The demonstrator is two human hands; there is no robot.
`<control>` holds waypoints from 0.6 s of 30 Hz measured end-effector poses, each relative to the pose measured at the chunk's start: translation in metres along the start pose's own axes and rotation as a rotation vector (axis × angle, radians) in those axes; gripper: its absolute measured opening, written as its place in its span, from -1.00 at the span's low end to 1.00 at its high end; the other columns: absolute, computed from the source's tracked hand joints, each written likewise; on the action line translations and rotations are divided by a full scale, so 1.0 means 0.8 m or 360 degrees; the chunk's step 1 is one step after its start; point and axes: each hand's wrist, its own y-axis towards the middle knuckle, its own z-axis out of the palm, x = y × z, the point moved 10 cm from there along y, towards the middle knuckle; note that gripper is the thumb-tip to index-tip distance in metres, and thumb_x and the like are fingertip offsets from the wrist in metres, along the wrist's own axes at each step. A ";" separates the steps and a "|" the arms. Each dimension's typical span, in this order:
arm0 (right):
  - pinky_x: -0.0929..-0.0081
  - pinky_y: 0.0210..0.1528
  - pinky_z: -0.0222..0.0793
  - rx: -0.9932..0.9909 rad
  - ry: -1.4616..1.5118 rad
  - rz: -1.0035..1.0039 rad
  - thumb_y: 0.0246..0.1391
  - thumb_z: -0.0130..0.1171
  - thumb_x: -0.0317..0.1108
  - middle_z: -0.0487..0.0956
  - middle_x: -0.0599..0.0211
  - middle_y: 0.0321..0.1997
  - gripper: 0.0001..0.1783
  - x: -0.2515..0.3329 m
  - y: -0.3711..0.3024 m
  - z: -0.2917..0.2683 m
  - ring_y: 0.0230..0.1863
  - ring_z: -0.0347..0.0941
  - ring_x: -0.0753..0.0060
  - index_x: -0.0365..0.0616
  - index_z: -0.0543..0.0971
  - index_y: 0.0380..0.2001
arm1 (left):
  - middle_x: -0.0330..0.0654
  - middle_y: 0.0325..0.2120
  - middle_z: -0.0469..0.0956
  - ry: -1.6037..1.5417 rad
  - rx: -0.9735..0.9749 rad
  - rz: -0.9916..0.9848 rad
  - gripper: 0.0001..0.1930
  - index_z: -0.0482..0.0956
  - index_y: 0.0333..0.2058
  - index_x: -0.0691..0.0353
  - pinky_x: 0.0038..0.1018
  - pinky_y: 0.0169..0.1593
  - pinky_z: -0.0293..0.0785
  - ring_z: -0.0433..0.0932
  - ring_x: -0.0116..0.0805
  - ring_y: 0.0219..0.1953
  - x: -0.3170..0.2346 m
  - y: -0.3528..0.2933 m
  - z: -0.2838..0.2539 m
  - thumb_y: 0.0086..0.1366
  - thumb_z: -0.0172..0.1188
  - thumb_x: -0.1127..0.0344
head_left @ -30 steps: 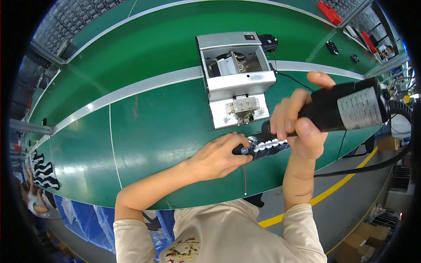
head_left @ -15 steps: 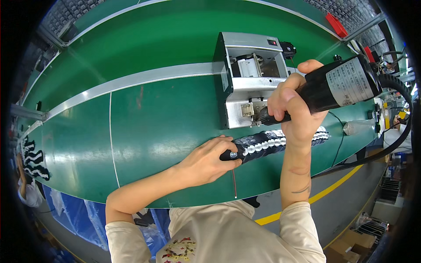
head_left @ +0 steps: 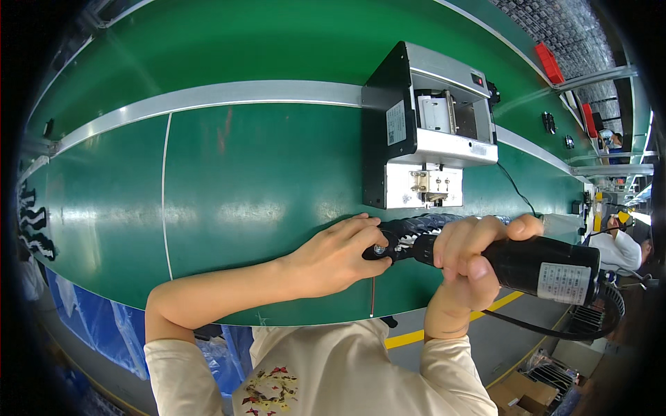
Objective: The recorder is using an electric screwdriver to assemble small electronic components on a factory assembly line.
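Observation:
My right hand (head_left: 468,260) is wrapped round a black electric screwdriver (head_left: 548,267) with a white label and a cable at its back end. The screwdriver lies nearly level, and its front end points left toward my left hand (head_left: 340,256). Thumb and fingers of my left hand grip the near end of a long row of black and shiny clear pieces (head_left: 402,232) on the bench. A round silver spot shows on the piece between those fingers. My right hand and the screwdriver hide part of the row. Whether the screwdriver's tip touches it, I cannot tell.
A silver and black screw feeder (head_left: 433,125) stands just beyond the row. The green bench (head_left: 277,166) has a raised metal strip (head_left: 229,93) along it. Black wavy pieces (head_left: 36,225) lie at the far left. Red bins (head_left: 548,64) sit at the back right.
My right hand has brought the screwdriver from the front of the screw feeder down toward the row's end by my left hand. My left hand keeps its grip. The view has shifted.

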 end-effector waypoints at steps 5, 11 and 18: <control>0.48 -0.66 0.25 0.0100 -0.0086 -0.0013 0.03 0.12 -0.50 0.32 0.42 -0.66 -0.48 -0.013 0.004 0.004 -0.75 0.23 0.51 -0.08 0.21 0.06 | -0.09 -0.13 0.42 -0.0030 0.0010 -0.0018 -0.67 0.66 -0.17 0.06 -0.12 0.23 0.40 0.43 0.04 0.09 0.002 0.000 0.001 0.01 0.24 0.40; 0.38 -0.52 0.38 0.0068 0.0028 0.0131 -0.01 0.17 -0.64 0.42 0.31 -0.57 -0.52 -0.028 -0.002 0.005 -0.65 0.32 0.45 -0.06 0.21 -0.10 | -0.09 -0.13 0.42 -0.0040 0.0011 -0.0040 -0.66 0.65 -0.16 0.07 -0.11 0.25 0.37 0.42 0.04 0.11 0.004 -0.001 -0.002 0.02 0.22 0.40; 0.34 -0.48 0.41 0.0181 -0.0091 0.0110 -0.06 0.17 -0.69 0.43 0.27 -0.55 -0.52 -0.031 -0.008 0.010 -0.61 0.35 0.42 -0.09 0.20 -0.15 | -0.09 -0.15 0.44 -0.0055 -0.0008 -0.0062 -0.70 0.66 -0.18 0.07 -0.11 0.24 0.38 0.43 0.05 0.09 0.006 0.000 -0.002 0.05 0.22 0.39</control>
